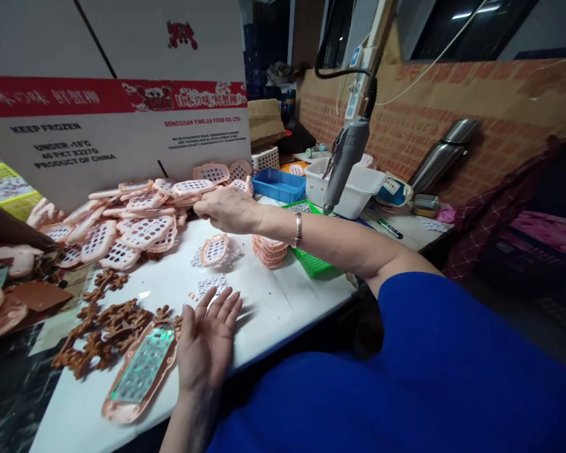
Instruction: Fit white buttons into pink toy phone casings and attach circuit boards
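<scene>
My left hand [207,349] lies palm up near the table's front edge, fingers spread and nothing in it. Beside it is a pink plastic shell half [117,412] holding a green circuit board with a translucent keypad [144,368]. My right hand [229,211] is stretched across the table at the right end of a heap of pink shells with oval holes [144,233]. Its fingers are curled together, and whatever they hold is hidden. Below it, a perforated pink shell [216,250] rests on clear pieces. A white pad with holes [212,284] lies nearer my left hand.
Brown branched plastic parts [108,321] lie at left. A shell stack [268,251] stands by a green basket [314,261]. Behind are a blue tray [278,184] and a white bin [358,195]. A grey electric screwdriver [346,157] hangs above. A large carton [113,138] walls the back.
</scene>
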`<state>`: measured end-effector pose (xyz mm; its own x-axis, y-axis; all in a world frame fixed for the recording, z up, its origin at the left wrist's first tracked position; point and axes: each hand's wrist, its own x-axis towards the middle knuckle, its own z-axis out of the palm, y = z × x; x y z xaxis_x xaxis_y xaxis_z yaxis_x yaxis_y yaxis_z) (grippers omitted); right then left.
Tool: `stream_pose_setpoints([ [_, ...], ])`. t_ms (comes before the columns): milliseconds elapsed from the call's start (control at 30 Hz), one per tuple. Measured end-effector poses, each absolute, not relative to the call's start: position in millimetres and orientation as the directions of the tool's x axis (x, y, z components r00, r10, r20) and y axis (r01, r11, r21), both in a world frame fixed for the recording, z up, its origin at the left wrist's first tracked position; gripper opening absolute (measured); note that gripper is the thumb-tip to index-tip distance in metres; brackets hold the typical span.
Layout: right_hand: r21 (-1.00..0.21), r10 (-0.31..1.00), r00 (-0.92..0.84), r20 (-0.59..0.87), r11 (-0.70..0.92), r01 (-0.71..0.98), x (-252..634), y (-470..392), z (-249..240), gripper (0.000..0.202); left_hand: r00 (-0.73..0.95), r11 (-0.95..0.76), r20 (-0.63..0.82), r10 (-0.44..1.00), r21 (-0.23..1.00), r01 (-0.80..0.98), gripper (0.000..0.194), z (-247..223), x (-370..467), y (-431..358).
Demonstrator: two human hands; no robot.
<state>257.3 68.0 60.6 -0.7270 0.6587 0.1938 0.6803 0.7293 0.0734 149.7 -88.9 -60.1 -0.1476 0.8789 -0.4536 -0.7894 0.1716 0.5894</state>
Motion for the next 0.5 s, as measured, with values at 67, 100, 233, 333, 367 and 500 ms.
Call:
stream_pose_setpoints([
  [67, 0.026, 0.594, -0.755, 0.277, 0.781, 0.624, 264, 55, 59, 0.03, -0.135, 0.171, -0.445, 0.885, 0.583, -0.794, 0.04, -56, 150, -89],
  [100, -0.008, 0.538, -0.78, 0.32, 0.825, 0.566, 268, 49, 55, 0.028, -0.125, 0.166, -0.431, 0.894, 0.576, -0.8, 0.041, -54, 151, -90],
  [233, -0.027, 0.254, -0.868, 0.427, 0.963, 0.268, 276, 11, 26, 0.025, -0.168, -0.003, -0.227, 0.959, 0.585, -0.811, 0.058, -46, 150, -94],
  [333, 0.03, 0.052, -0.899, 0.436, 0.997, 0.073, 276, -19, 0, 0.027, -0.228, -0.104, -0.135, 0.964, 0.599, -0.794, 0.064, -48, 147, -96],
  [367, 0.028, 0.007, -0.901, 0.433, 0.999, 0.021, 274, -25, -7, 0.027, -0.243, -0.1, -0.16, 0.957, 0.602, -0.792, 0.061, -51, 145, -96],
  [500, -0.142, 0.243, -0.87, 0.429, 0.969, 0.201, 265, -20, -17, 0.025, -0.346, -0.127, -0.247, 0.905, 0.62, -0.775, 0.038, -62, 137, -95],
])
